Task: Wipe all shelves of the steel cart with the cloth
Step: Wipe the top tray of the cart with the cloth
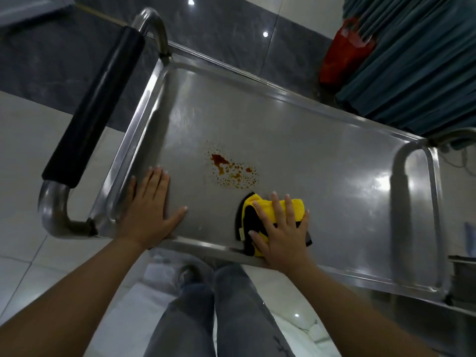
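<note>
At the far left of the top shelf (296, 140) of the steel cart, the black-sleeved push handle (95, 106) is seen, standing just outside the shelf's left rim. Just inside that rim, the left hand (150, 210) is laid flat on the steel, its fingers spread apart and gripping nothing; the cart appears to be steadied by it. Towards the middle of the shelf, a reddish-brown spill (229, 168) with scattered droplets is left unwiped. Just right of and nearer than the spill, at the shelf's near rim, the yellow and black cloth (262, 207) is pressed down under the right hand (280, 235), whose fingers are splayed over it rather than closed around it. The cloth lies beside the spill, not on it. The task is judged to be at an early stage: the stain is untouched, the right end of the shelf shows only glare, and any lower shelves are hidden beneath, so their state cannot be told
</note>
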{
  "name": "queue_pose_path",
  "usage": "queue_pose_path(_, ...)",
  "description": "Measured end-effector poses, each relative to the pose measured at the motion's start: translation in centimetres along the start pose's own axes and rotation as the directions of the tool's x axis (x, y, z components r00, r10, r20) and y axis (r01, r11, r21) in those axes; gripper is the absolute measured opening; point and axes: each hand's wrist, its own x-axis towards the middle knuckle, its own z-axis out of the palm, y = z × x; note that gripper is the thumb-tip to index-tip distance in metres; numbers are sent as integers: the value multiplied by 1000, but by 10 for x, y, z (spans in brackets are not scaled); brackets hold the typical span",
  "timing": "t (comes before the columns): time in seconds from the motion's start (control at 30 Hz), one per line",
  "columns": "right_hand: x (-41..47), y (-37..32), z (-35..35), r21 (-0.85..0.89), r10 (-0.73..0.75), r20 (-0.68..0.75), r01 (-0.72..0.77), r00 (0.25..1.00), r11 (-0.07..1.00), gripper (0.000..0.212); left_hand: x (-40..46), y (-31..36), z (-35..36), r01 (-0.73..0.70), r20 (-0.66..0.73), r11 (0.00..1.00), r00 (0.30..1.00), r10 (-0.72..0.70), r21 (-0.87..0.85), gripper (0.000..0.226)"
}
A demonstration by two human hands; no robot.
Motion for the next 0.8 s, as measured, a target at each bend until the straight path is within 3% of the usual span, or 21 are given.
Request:
queue_pose_path(0.2, 110, -2, -12, 75, 164, -24, -162, 986, 984, 66, -1, 3, 0, 9, -37, 998, 999, -11, -58, 87)
queue_pose_path(0.37, 159, 0, -11, 113, 191, -20, -188, 981, 976, 68, 0, -1, 4, 18, -60, 995, 998, -24, -97, 82)
queue_pose_path(0.63, 52, 0, 12, 24, -195, -125, 200, 973, 980, 76, -1, 0, 0, 35, -53, 996, 998, -40, -79, 79)
queue_pose_path(0.8, 90, 14, 5, -27, -408, -137, 408, 903, 913, 77, -2, 0, 0, 40, -49, 996, 998, -44, -75, 76)
